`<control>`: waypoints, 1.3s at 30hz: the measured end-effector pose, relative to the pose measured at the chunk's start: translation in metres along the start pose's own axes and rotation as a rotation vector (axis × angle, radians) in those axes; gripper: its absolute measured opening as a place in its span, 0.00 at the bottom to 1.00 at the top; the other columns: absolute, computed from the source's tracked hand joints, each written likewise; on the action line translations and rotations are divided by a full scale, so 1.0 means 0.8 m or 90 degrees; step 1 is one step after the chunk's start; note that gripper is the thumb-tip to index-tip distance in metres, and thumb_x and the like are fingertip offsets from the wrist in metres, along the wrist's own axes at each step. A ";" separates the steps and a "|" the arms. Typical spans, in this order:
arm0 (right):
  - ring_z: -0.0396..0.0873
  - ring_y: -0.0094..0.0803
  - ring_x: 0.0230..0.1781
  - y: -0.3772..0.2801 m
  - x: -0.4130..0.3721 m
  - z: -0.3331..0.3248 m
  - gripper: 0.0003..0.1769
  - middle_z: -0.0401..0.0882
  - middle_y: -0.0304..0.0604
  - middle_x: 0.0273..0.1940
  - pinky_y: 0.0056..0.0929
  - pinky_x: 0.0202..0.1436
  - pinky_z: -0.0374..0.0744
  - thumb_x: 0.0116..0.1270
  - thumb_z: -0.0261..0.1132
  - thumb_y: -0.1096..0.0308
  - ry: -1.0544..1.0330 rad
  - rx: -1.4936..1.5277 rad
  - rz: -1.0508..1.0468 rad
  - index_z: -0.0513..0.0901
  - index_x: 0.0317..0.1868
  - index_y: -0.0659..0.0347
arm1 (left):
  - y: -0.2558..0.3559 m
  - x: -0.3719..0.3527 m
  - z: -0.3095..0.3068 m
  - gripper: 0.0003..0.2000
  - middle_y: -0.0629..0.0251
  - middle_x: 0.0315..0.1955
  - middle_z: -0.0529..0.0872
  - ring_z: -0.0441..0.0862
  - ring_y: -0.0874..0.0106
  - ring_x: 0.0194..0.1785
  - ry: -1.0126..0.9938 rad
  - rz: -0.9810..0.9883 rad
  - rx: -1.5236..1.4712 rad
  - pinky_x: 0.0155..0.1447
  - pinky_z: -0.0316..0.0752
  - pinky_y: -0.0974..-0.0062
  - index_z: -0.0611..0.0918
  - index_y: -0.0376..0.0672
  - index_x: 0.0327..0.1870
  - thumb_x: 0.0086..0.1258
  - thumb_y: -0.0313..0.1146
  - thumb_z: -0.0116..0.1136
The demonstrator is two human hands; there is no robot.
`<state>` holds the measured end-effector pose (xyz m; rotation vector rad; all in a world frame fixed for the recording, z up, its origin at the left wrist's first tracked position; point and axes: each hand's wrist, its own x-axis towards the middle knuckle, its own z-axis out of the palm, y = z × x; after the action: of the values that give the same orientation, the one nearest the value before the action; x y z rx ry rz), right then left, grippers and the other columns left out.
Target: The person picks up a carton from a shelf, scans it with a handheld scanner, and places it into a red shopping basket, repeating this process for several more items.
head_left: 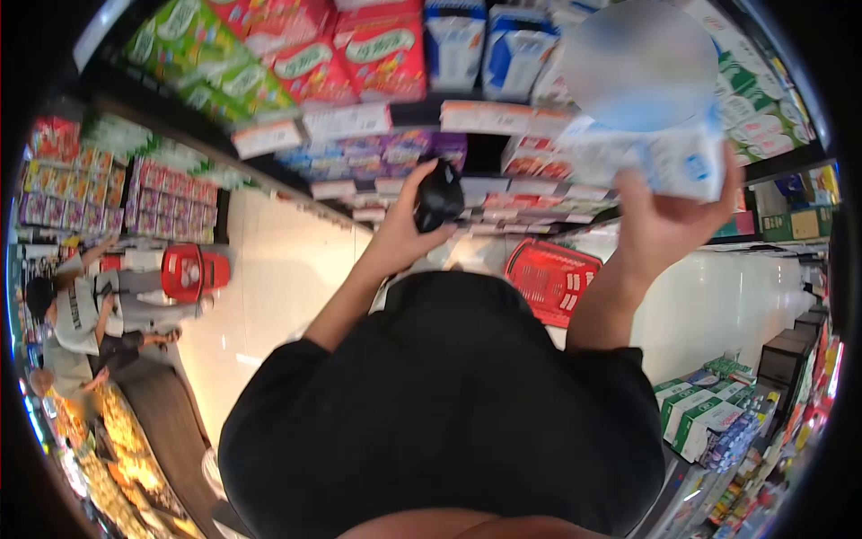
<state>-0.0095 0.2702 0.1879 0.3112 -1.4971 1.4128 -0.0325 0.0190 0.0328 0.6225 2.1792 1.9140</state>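
Hands are both raised above the red basket (552,278). L hand (400,238) is closed round a small black object (438,193), up-left of the basket. R hand (664,225) is cupped under a white-blue carton (660,157), up-right of the basket, long axis approx. level; L hand is seen well apart from it.

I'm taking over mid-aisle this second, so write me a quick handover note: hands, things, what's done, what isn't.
Left hand: shut on a black object, raised in front of the shelf.
Right hand: holds a white and blue carton up by the shelves.
Red basket: on the floor beyond the hands.
Done: carton in hand.
Left: carton is not in the basket.
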 end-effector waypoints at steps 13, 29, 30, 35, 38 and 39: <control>0.78 0.50 0.57 -0.006 0.050 0.051 0.50 0.75 0.64 0.55 0.44 0.56 0.84 0.44 0.77 0.87 0.035 -0.170 -0.204 0.60 0.67 0.60 | 0.018 -0.015 -0.004 0.42 0.56 0.61 0.73 0.75 0.70 0.60 0.034 0.048 0.004 0.63 0.71 0.70 0.59 0.46 0.74 0.58 0.22 0.68; 0.76 0.41 0.38 0.007 0.111 0.089 0.35 0.67 0.49 0.48 0.38 0.33 0.80 0.42 0.82 0.53 0.034 -0.633 -0.332 0.81 0.52 0.54 | 0.007 -0.023 0.003 0.41 0.55 0.58 0.74 0.79 0.69 0.56 -0.019 -0.006 -0.078 0.60 0.73 0.71 0.58 0.45 0.74 0.59 0.21 0.67; 0.77 0.44 0.42 0.003 0.112 0.088 0.36 0.66 0.52 0.52 0.40 0.37 0.81 0.45 0.82 0.53 -0.001 -0.638 -0.291 0.80 0.55 0.55 | 0.006 -0.023 0.002 0.42 0.55 0.58 0.74 0.79 0.69 0.56 -0.023 -0.014 -0.081 0.60 0.73 0.71 0.58 0.45 0.74 0.59 0.21 0.67; 0.80 0.46 0.45 -0.014 0.111 0.102 0.35 0.69 0.51 0.56 0.41 0.41 0.82 0.49 0.79 0.54 -0.061 -0.683 -0.219 0.77 0.56 0.56 | 0.002 -0.023 0.002 0.42 0.55 0.58 0.74 0.78 0.69 0.56 -0.031 -0.026 -0.067 0.61 0.72 0.71 0.57 0.46 0.75 0.59 0.21 0.67; 0.80 0.45 0.46 -0.010 0.112 0.110 0.33 0.73 0.47 0.54 0.41 0.41 0.81 0.50 0.76 0.55 -0.095 -0.669 -0.200 0.75 0.55 0.57 | -0.002 -0.023 0.006 0.43 0.56 0.57 0.75 0.78 0.69 0.56 -0.035 -0.034 -0.102 0.61 0.72 0.71 0.57 0.46 0.75 0.59 0.21 0.68; 0.80 0.44 0.46 -0.007 0.113 0.111 0.32 0.74 0.46 0.52 0.40 0.41 0.81 0.50 0.76 0.56 -0.082 -0.668 -0.221 0.75 0.54 0.58 | -0.002 -0.024 0.007 0.43 0.56 0.62 0.70 0.74 0.69 0.61 -0.050 -0.057 -0.117 0.65 0.69 0.71 0.57 0.46 0.74 0.58 0.20 0.67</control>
<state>-0.0890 0.2317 0.2789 -0.0096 -1.9588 0.2290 -0.0138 0.0160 0.0278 0.5480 1.9237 1.9791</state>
